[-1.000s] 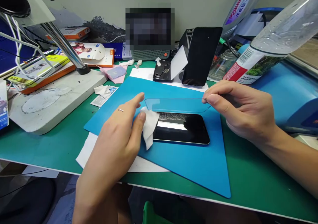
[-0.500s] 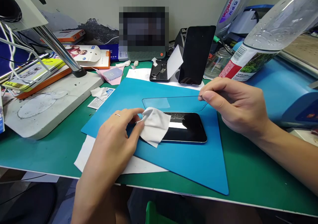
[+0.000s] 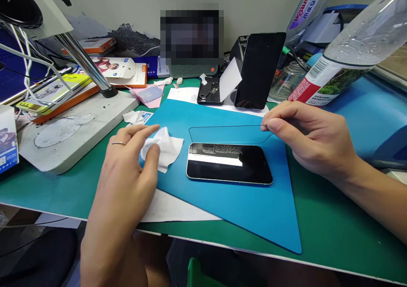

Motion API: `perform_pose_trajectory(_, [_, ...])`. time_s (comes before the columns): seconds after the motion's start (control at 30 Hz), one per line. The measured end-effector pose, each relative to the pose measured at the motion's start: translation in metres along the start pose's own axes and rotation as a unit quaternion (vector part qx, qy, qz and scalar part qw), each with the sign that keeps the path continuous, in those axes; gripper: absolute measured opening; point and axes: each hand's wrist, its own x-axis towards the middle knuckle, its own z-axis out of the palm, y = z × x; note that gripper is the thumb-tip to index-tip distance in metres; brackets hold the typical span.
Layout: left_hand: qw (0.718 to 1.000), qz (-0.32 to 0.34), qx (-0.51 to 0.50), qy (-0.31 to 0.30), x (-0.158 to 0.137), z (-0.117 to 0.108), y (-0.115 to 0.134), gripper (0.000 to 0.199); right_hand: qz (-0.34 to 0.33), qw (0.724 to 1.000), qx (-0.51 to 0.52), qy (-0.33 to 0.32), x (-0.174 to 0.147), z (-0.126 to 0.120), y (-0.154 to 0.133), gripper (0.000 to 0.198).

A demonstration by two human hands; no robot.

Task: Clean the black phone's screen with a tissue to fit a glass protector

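My right hand (image 3: 305,136) pinches the right end of a clear screen protector (image 3: 229,134) with a thin dark border. It is held tilted just above the far long edge of a phone (image 3: 229,164). The phone lies screen up on a blue mat (image 3: 254,210), its dark glass reflecting a white strip. At the left of the mat, my left hand (image 3: 130,168) has its thumb and index finger apart beside a crumpled white wipe (image 3: 167,149). The thumb overlaps part of the wipe in view.
A second phone (image 3: 259,71) stands upright at the back, near a black case-like piece (image 3: 208,92). A large plastic bottle (image 3: 330,77) leans at the right. On the left are a white stand base (image 3: 73,130) and stacked boxes (image 3: 54,92). White paper (image 3: 178,210) sticks out under the mat.
My left hand has moved left with the wipe, away from the phone, and its fingers have spread, letting the wipe go. The right hand still holds the screen protector.
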Motion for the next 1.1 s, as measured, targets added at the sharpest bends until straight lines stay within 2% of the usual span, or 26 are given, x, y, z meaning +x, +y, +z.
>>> perform_pose_trajectory(0.17, [0.994,0.074,-0.083,-0.018,-0.010,0.008,0.026,0.039,-0.019,1.000,0.009,-0.011,-0.001,0.000,-0.003,0.012])
perform_pose_trajectory(0.4, [0.985,0.028,-0.163,-0.056,-0.010,0.021,0.028,0.047,-0.013,1.000,0.021,-0.006,-0.004,0.001,-0.009,0.013])
perform_pose_trajectory(0.67, [0.988,0.017,-0.155,-0.017,-0.003,0.022,0.034,0.020,-0.049,0.998,0.031,-0.012,-0.004,0.002,-0.012,0.012])
perform_pose_trajectory(0.87, [0.990,0.020,-0.137,-0.005,-0.004,0.017,0.035,0.018,-0.031,0.998,0.039,-0.030,-0.005,-0.001,-0.014,0.010])
perform_pose_trajectory(0.97, [0.991,0.024,-0.135,-0.011,-0.004,0.016,0.033,0.018,-0.020,0.998,0.040,-0.053,-0.004,-0.004,-0.011,0.006])
perform_pose_trajectory(1.1, [0.990,0.026,-0.136,-0.012,-0.004,0.017,0.031,0.017,-0.002,0.993,0.010,-0.120,0.003,-0.008,-0.002,0.021])
